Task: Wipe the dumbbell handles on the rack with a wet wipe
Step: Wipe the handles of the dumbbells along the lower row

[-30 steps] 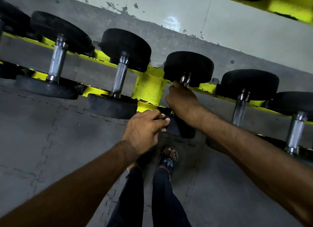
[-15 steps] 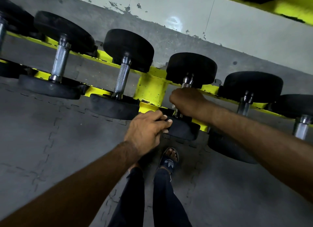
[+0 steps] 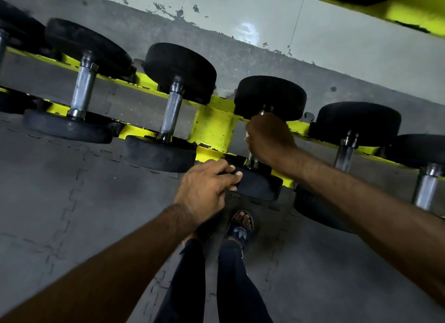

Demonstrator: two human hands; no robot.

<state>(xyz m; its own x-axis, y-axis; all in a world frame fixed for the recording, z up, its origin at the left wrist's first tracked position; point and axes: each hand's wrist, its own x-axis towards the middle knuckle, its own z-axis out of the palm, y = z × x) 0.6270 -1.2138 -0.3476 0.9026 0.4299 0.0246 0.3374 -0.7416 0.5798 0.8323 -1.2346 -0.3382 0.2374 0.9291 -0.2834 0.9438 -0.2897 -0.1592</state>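
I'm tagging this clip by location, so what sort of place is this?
Probably a gym's free-weights area: black dumbbells with steel handles line a yellow rack over grey interlocking floor mats. The right hand grips one handle while the left hand holds that dumbbell's near head.

Grey interlocking floor mats (image 3: 72, 214) meet a scuffed pale wall (image 3: 337, 45). A dark sandal (image 3: 238, 231) shows below dark trousers (image 3: 238, 286).

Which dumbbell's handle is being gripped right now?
The dumbbell just right of the yellow post: the right hand grips its handle, the left hand holds its near head. The other handles are bare.
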